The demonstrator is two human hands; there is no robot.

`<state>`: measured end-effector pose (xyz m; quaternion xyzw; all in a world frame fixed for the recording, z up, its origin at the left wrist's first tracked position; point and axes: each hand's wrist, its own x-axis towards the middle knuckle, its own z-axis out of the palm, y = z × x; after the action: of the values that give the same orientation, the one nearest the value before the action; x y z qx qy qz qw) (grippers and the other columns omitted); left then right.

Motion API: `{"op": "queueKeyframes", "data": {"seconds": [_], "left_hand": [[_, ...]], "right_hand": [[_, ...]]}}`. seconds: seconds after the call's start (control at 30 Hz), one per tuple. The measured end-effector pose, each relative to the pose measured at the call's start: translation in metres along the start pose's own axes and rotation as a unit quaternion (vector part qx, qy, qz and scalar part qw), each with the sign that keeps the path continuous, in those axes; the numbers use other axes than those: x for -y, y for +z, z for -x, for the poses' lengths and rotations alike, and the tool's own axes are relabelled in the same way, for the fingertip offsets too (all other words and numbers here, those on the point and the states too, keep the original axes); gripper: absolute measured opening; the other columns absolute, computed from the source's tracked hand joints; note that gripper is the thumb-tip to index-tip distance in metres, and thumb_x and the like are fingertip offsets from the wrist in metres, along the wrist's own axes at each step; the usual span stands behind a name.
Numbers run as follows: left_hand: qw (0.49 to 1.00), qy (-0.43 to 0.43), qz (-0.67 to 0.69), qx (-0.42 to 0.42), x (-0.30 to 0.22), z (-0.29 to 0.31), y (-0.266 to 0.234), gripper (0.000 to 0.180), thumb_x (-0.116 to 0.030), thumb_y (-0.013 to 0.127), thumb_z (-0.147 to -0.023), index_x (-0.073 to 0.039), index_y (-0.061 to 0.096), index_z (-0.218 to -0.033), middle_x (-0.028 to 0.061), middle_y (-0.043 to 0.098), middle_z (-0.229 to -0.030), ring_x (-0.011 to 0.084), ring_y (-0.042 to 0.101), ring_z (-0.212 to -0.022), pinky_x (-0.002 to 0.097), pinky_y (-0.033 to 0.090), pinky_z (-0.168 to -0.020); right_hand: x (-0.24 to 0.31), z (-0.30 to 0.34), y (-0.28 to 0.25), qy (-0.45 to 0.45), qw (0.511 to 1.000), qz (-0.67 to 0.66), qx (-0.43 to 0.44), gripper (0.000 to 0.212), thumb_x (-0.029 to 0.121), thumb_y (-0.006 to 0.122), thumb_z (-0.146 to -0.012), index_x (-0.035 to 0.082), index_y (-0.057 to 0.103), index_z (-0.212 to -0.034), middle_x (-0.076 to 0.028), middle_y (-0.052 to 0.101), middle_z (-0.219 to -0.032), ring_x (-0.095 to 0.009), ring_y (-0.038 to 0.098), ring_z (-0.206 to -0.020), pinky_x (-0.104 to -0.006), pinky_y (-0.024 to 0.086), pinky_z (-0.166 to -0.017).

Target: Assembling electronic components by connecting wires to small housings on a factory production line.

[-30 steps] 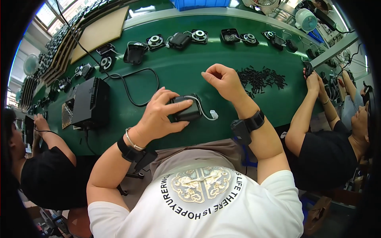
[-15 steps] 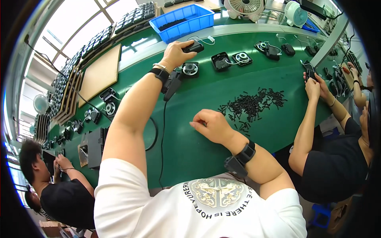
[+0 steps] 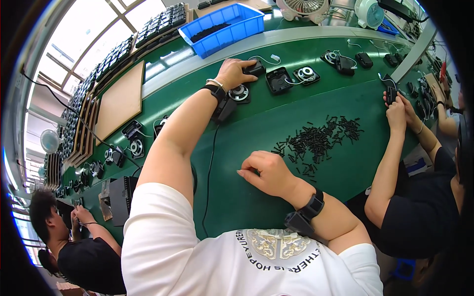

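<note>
My left hand (image 3: pixel 232 74) reaches to the far side of the green bench, its fingers closed round a small black speaker housing (image 3: pixel 254 68) with a white cable beyond it. Just below that hand lies a speaker (image 3: pixel 239 93), partly covered by my wrist. To its right sit an open black housing (image 3: pixel 278 80) and a speaker with a pale round centre (image 3: pixel 306 74), joined by a white wire. Over the middle of the bench my right hand (image 3: pixel 269 170) is curled, thumb near the fingers; its inside is hidden. Beside it spreads a pile of short black rod-like pieces (image 3: pixel 316 143).
A blue bin (image 3: pixel 224 39) with black pieces stands at the back, left of a fan (image 3: pixel 303 9). More housings (image 3: pixel 344 64) line the bench. At right a co-worker's hands (image 3: pixel 397 106) hold a black part; another person (image 3: pixel 74 232) works at left. A black cable (image 3: pixel 210 182) hangs by my left arm.
My left hand has come down a little with the black housing, beside the speaker below it. My right hand stays curled in nearly the same place. The view has shifted slightly.
</note>
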<state>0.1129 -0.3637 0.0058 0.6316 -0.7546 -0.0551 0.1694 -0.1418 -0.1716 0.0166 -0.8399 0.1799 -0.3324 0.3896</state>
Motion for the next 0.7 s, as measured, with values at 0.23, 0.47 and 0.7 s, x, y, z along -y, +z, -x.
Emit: {"op": "queueKeyframes", "data": {"seconds": [0.23,0.47,0.7], "left_hand": [[0.996,-0.044,-0.039,-0.069,-0.003,-0.002,0.009,0.051,-0.04,0.067,-0.087,-0.023,0.061,-0.135,0.018,0.06,-0.13,0.0358,0.051,-0.125,0.0397,0.039,-0.107],[0.961,-0.034,0.217,0.17,0.018,0.016,-0.068,0.074,-0.042,0.073,-0.08,-0.018,0.047,-0.145,0.02,0.046,-0.146,0.0339,0.042,-0.136,0.0451,0.033,-0.113],[0.957,-0.071,-0.055,0.275,0.009,0.105,-0.094,0.093,-0.042,0.08,-0.07,-0.014,0.039,-0.148,0.0174,0.046,-0.146,0.0335,0.043,-0.135,0.0435,0.036,-0.111]], "right_hand": [[0.003,0.0,-0.005,0.021,1.0,-0.007,0.001,0.012,0.011,0.074,-0.082,0.004,0.065,-0.08,-0.006,0.062,-0.074,-0.02,0.057,-0.062,-0.0319,0.047,-0.056],[0.003,-0.054,-0.046,0.099,0.994,0.056,0.0,0.038,0.017,0.079,-0.076,0.003,0.064,-0.108,-0.008,0.066,-0.097,-0.019,0.061,-0.082,-0.0305,0.052,-0.074],[-0.102,-0.141,-0.053,-0.005,0.945,0.316,0.087,0.073,0.034,0.08,-0.073,0.005,0.052,-0.134,-0.016,0.053,-0.136,-0.033,0.049,-0.128,-0.0394,0.042,-0.103]]}}
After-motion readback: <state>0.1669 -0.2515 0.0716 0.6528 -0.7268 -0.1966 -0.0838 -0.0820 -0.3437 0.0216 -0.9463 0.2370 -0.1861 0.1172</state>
